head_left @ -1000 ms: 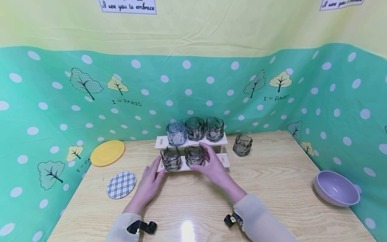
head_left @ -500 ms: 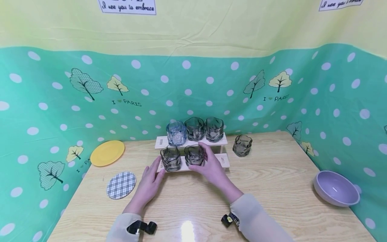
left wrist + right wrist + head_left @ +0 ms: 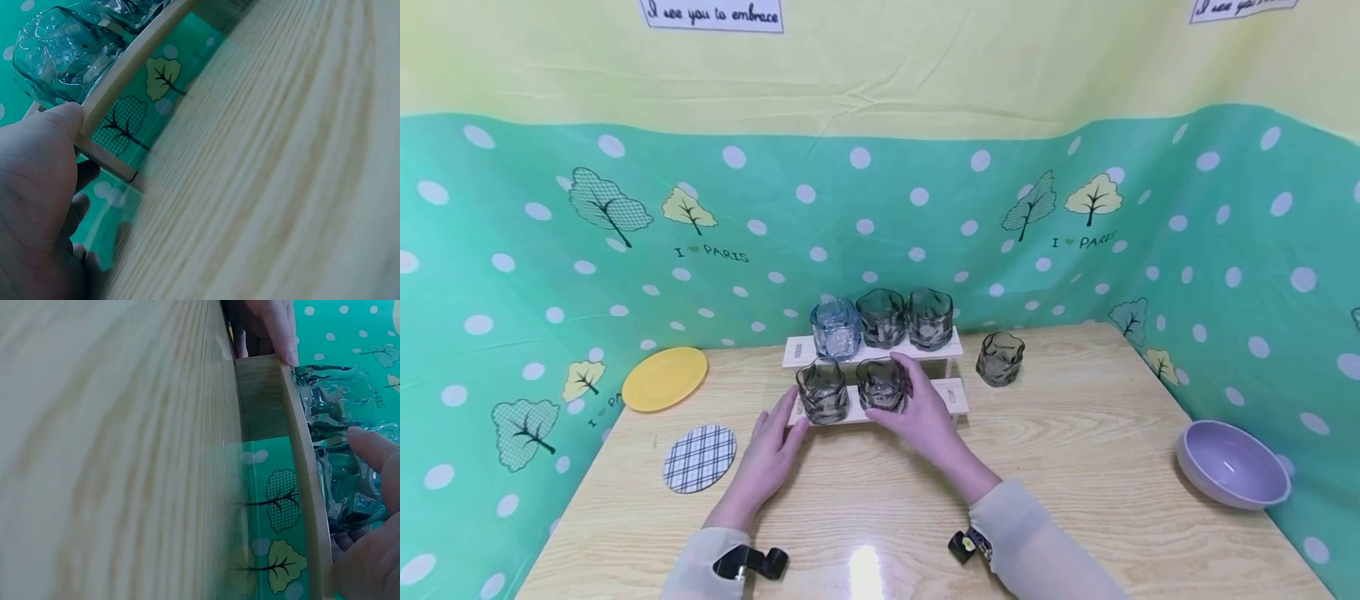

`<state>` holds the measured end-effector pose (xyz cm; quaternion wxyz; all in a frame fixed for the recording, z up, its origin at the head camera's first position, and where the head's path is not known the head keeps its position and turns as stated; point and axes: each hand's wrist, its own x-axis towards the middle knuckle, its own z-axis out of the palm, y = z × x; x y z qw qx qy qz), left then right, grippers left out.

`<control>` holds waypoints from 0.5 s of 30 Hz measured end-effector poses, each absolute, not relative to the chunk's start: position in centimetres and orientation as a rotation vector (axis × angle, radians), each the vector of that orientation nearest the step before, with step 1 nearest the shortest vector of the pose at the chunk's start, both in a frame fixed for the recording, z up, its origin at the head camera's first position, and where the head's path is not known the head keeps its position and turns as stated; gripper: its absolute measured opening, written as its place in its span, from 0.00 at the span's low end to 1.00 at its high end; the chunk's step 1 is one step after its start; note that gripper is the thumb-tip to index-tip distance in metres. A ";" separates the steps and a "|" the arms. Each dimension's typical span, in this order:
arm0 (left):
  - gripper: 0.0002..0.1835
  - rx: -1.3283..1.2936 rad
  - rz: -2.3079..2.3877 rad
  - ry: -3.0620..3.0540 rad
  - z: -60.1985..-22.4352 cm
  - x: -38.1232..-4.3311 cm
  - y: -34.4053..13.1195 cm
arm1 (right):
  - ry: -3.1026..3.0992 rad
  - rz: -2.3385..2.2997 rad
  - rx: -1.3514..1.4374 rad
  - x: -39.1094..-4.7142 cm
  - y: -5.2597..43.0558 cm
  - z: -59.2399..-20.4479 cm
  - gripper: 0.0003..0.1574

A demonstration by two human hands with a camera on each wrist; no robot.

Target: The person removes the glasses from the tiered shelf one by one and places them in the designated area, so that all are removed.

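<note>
A two-tier wooden rack (image 3: 953, 397) stands against the back cloth. On its lower tier are two smoky grey glasses, a left glass (image 3: 823, 398) and a right glass (image 3: 878, 385). My right hand (image 3: 931, 423) holds the right glass from its right side, thumb in front and fingers behind. With its thumb on the front edge and fingers at the side, my left hand (image 3: 767, 450) grips the rack's left end, beside the left glass. The left wrist view shows that thumb (image 3: 65, 115) on the wooden edge, the other fingers below it.
The upper tier bears a blue glass (image 3: 837, 333) and two grey glasses, one in the middle (image 3: 882, 319) and one at right (image 3: 930, 321). Another grey glass (image 3: 1000, 360) stands right of the rack. A yellow plate (image 3: 666, 379), plaid coaster (image 3: 700, 458) and purple bowl (image 3: 1232, 467) lie around.
My right wrist has shifted slightly left, with the hand staying at the right glass. My left hand and the glasses keep their places; the head view tilts a little.
</note>
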<state>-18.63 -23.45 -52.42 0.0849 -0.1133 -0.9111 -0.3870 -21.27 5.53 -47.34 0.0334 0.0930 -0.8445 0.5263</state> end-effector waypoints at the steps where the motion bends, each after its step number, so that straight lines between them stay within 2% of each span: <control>1: 0.37 -0.336 -1.154 -2.716 -52.4 -18.6 -23.5 | -2.597 1.613 0.290 -21.3 5.5 -47.4 0.67; 15: 0.36 -0.349 -1.148 -2.691 -52.4 -18.6 -23.5 | -2.526 1.732 0.267 -20.9 5.5 -47.1 0.67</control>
